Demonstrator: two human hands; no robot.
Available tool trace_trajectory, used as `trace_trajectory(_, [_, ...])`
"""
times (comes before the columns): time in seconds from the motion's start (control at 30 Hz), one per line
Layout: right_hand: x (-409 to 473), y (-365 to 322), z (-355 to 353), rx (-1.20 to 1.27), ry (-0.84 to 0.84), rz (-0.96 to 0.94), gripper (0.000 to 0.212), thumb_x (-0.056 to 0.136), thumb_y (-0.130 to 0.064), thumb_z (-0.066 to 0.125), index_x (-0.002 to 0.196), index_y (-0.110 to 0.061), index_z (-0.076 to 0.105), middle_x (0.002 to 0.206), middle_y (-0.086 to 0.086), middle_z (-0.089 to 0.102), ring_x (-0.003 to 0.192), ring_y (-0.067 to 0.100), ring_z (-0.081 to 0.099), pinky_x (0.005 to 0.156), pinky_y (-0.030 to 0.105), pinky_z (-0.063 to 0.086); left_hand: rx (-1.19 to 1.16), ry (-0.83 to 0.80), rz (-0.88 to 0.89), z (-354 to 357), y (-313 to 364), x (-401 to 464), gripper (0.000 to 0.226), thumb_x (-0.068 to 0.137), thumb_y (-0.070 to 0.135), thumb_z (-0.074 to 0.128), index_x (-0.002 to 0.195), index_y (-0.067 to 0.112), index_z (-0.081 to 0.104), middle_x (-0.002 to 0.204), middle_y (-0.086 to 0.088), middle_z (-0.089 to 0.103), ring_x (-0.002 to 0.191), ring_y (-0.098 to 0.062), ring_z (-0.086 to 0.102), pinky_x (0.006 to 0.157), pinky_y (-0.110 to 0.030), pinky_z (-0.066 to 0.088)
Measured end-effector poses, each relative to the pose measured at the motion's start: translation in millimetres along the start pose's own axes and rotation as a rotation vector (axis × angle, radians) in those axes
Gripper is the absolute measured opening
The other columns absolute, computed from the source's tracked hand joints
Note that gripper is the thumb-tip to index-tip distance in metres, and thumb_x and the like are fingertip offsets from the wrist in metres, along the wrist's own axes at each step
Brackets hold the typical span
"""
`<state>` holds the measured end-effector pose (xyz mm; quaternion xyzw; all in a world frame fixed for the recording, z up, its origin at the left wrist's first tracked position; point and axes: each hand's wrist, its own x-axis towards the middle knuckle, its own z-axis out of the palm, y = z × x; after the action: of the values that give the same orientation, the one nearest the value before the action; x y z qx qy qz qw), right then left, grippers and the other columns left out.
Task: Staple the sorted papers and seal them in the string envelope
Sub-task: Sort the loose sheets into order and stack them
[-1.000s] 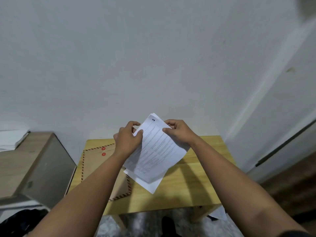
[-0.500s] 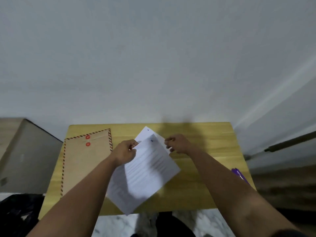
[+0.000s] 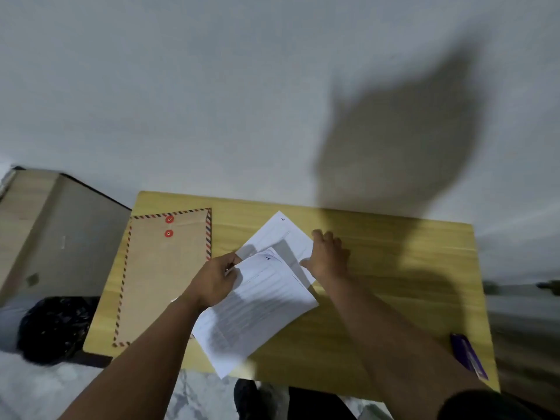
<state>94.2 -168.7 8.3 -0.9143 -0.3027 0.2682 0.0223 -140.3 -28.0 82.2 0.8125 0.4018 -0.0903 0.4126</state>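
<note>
A stack of white printed papers (image 3: 257,310) lies tilted on the wooden table (image 3: 378,268). My left hand (image 3: 213,280) pinches the stack's upper left edge. One more sheet (image 3: 278,234) lies flat beyond the stack, partly under it. My right hand (image 3: 328,254) rests on that sheet's right edge, fingers spread, palm down. The brown string envelope (image 3: 163,274), with a striped border and two red button discs, lies flat on the table's left side. A purple stapler (image 3: 468,356) sits near the table's front right corner.
A grey-and-beige cabinet (image 3: 51,234) stands left of the table, with a dark bag (image 3: 51,328) on the floor beside it. A white wall rises behind the table. My shadow falls across the wall and the table's right part.
The papers came down from mid-air onto the table. My right hand let go of the stack and now lies on the separate sheet. The view tilted down, showing the purple stapler.
</note>
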Motion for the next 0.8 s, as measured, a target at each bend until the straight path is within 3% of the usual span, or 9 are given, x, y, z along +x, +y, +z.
trace_trajectory(0.03, [1,0,2,0.009,-0.001,0.01,0.07,0.077,-0.043,0.083,0.132,-0.024,0.046,0.129,0.004,0.055,0.122,0.031,0.051,0.094,0.046,0.045,-0.005,0.001,-0.012,-1,-1,-2,0.03,0.103,0.009,0.054,0.092,0.036,0.06,0.088,0.012,0.07,0.084,-0.002,0.063,0.073,-0.019,0.045])
trace_trajectory(0.17, [2,1,3,0.074,-0.031,0.044,0.064,0.075,-0.038,0.085,0.127,-0.025,0.049,0.125,0.002,0.063,0.122,0.031,0.055,0.095,0.045,0.044,-0.015,0.02,-0.032,-3,-3,-13,0.024,0.104,0.01,0.054,0.095,0.029,0.065,0.099,-0.001,0.074,0.094,-0.021,0.067,0.084,-0.035,0.051])
trace_trajectory(0.3, [1,-3,2,0.082,-0.058,0.078,0.05,0.078,-0.038,0.084,0.117,-0.023,0.056,0.123,0.005,0.061,0.118,0.032,0.055,0.095,0.044,0.045,-0.032,0.048,-0.022,-6,-7,-25,0.031,0.104,0.01,0.054,0.088,0.037,0.06,0.096,0.003,0.073,0.091,-0.018,0.066,0.08,-0.033,0.049])
trace_trajectory(0.47, [-10,-6,1,0.061,-0.062,0.115,0.03,0.087,-0.031,0.072,0.114,-0.022,0.063,0.128,0.007,0.054,0.119,0.031,0.052,0.1,0.043,0.045,-0.07,0.086,0.004,-11,-18,-41,0.034,0.104,0.013,0.057,0.08,0.036,0.056,0.077,0.018,0.066,0.075,0.003,0.058,0.067,-0.019,0.04])
trace_trajectory(0.53, [-19,-6,-3,0.216,-0.037,0.103,0.02,0.088,-0.022,0.067,0.108,-0.02,0.068,0.118,0.006,0.066,0.112,0.03,0.061,0.097,0.041,0.049,-0.095,0.097,0.022,-15,-21,-48,0.035,0.104,0.015,0.059,0.076,0.035,0.053,0.071,0.025,0.062,0.069,0.004,0.054,0.065,-0.021,0.038])
trace_trajectory(0.63, [-40,-7,-14,0.461,-0.03,-0.008,0.016,0.089,-0.007,0.061,0.102,-0.006,0.071,0.106,0.011,0.072,0.102,0.029,0.067,0.083,0.035,0.051,-0.126,0.118,0.048,-24,-26,-60,0.036,0.104,0.018,0.061,0.073,0.029,0.049,0.063,0.019,0.052,0.062,-0.004,0.045,0.064,-0.029,0.035])
trace_trajectory(0.73, [-74,-17,-38,0.673,-0.023,-0.139,0.01,0.086,-0.005,0.058,0.083,-0.004,0.067,0.083,0.007,0.062,0.083,0.016,0.055,0.067,0.031,0.037,-0.16,0.148,0.122,-37,-26,-76,0.033,0.104,0.017,0.061,0.074,0.021,0.049,0.062,0.014,0.047,0.06,-0.006,0.04,0.063,-0.028,0.034])
trace_trajectory(0.8, [-98,-27,-57,0.791,-0.024,-0.181,0.015,0.09,-0.003,0.06,0.091,-0.003,0.075,0.086,0.005,0.062,0.083,0.014,0.051,0.068,0.029,0.038,-0.195,0.167,0.18,-47,-26,-87,0.027,0.104,0.016,0.061,0.078,0.016,0.055,0.065,0.014,0.05,0.058,-0.006,0.04,0.062,-0.026,0.036])
